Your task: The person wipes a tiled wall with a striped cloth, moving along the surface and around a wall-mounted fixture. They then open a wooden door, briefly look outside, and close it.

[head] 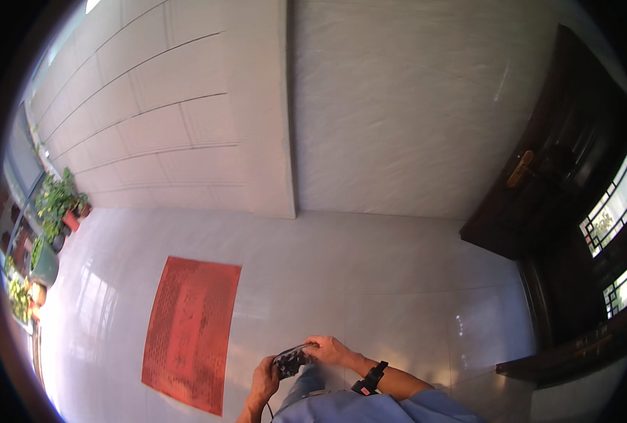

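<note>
Close to my waist, a small black-and-white patterned item (292, 362), perhaps folded cloth or a pouch, is held between both hands. My left hand (266, 379) grips its left end, with the fingers partly hidden. At the upper right end, my right hand (328, 350) pinches its edge between thumb and fingers. A black strap with a small device (369, 382) is around my right forearm. Beside my left wrist runs a thin dark cable (267, 410), whose far end is out of sight.
A red doormat (193, 336) bearing writing lies on the glossy tiled floor (398, 254). Potted plants (54, 206) line the left side. A dark door (551, 143) with a brass handle (519, 169) stands at the right, beside a tiled wall (398, 106) and a raised threshold (556, 359).
</note>
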Demonstrator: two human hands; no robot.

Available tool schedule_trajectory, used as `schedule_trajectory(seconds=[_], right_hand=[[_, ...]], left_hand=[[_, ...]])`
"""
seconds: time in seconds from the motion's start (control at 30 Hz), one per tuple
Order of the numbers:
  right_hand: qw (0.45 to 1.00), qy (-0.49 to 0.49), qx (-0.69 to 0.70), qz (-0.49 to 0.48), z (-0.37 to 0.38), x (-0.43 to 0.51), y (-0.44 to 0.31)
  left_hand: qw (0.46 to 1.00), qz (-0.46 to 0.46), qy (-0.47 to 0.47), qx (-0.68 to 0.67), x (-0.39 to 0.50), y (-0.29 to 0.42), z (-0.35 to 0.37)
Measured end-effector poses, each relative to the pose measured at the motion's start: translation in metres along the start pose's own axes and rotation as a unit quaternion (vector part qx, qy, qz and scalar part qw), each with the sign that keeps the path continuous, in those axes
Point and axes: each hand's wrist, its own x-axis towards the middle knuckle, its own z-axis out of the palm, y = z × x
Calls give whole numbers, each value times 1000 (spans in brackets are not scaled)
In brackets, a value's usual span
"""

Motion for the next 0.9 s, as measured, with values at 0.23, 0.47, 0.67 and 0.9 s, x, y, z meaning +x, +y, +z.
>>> schedule_trajectory(seconds=[0.23,0.47,0.67,0.9], right_hand=[[942,220,-240,-79,-163,45,-32],[909,403,-34,103,-296,-8,-27],[869,433,224,82,-428,8,30],[784,403,470,-42,-576,54,72]], left_hand=[[983,180,-7,27,218,50,56],[923,332,-196,-10,377,151,188],[927,182,-328,-25,467,214,311],[930,101,-335,-111,574,326,351]])
